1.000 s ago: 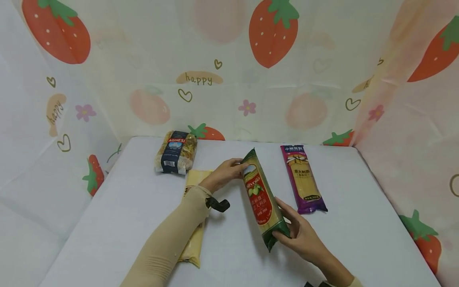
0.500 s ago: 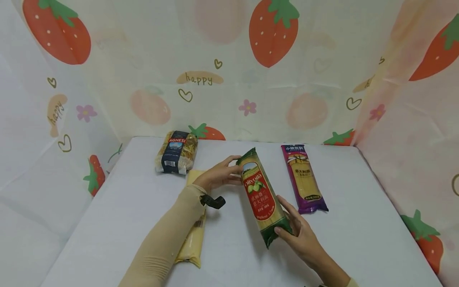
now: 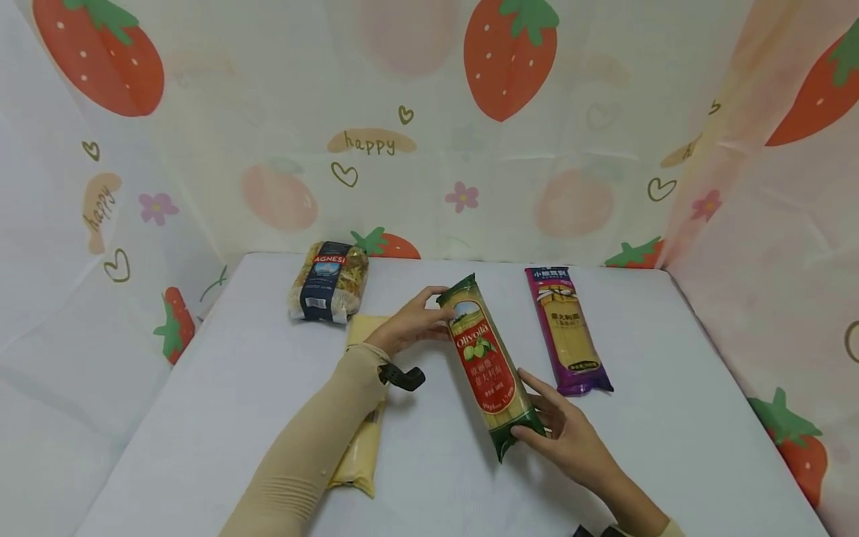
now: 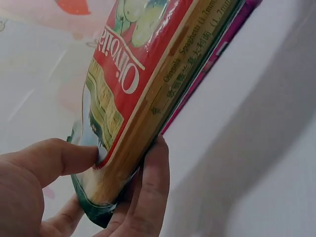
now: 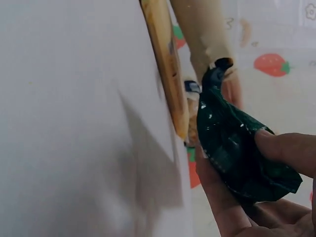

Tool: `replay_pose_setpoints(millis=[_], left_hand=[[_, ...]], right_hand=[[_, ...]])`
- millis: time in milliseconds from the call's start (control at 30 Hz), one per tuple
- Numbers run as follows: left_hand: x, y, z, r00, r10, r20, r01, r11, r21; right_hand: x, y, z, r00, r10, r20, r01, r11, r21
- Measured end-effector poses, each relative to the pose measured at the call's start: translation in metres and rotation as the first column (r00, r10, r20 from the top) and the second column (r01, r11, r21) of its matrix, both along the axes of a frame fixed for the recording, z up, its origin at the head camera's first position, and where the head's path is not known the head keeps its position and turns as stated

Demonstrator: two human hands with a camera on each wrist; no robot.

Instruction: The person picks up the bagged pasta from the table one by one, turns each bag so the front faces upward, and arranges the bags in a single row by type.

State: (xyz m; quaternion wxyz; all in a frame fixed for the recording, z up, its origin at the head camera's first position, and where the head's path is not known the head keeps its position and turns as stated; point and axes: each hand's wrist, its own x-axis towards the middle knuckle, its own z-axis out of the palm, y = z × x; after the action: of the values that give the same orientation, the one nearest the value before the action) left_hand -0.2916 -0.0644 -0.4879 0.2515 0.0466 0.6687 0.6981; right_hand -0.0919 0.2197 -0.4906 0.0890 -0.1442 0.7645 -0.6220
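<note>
A packet of spaghetti [image 3: 485, 365] with a red label and green ends is held between both hands above the table, its label facing up. My left hand [image 3: 414, 322] pinches its far end; in the left wrist view the thumb lies on the label side and the fingers [image 4: 153, 187] sit behind. My right hand [image 3: 570, 440] grips the near green end [image 5: 242, 148], thumb on top and fingers beneath. Under my left forearm lies a yellow packet [image 3: 362, 455], partly covered by the sleeve. A purple pasta packet [image 3: 567, 328] rests to the right.
At the back left of the white table [image 3: 201, 432] stands a bag of pasta [image 3: 329, 282] with a dark blue band. Strawberry-printed cloth [image 3: 429, 89] encloses the back and sides. A black strap [image 3: 403, 377] is on the left wrist.
Both hands have turned the spaghetti packet slightly, so its red label shows more fully to the head camera. The left hand's fingers have shifted a little at the far end. The other packets stay put.
</note>
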Motion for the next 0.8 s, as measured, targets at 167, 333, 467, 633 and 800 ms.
replay_pose_setpoints(millis=[167,333,467,633,800], left_hand=[[0.000,0.008,-0.002,0.998,0.017,-0.069,-0.019,0.999,-0.029],[0.001,0.016,-0.005,0.990,0.031,-0.135,-0.038,0.998,-0.049],[0.003,0.022,-0.007,0.987,0.039,-0.158,-0.049,0.997,-0.056],[0.003,0.030,-0.005,0.987,0.061,-0.151,-0.069,0.996,-0.051],[0.002,0.040,-0.002,0.990,0.074,-0.117,-0.078,0.997,-0.027]], right_hand=[[-0.001,0.004,-0.005,0.997,0.038,0.069,-0.037,0.999,-0.011],[0.000,0.004,-0.006,0.985,0.083,0.148,-0.076,0.996,-0.054],[-0.001,0.003,-0.007,0.985,0.101,0.143,-0.092,0.993,-0.071],[-0.006,0.002,-0.011,0.995,0.026,0.094,-0.025,1.000,-0.009],[-0.012,0.000,-0.013,0.997,-0.068,0.042,0.065,0.994,0.090]])
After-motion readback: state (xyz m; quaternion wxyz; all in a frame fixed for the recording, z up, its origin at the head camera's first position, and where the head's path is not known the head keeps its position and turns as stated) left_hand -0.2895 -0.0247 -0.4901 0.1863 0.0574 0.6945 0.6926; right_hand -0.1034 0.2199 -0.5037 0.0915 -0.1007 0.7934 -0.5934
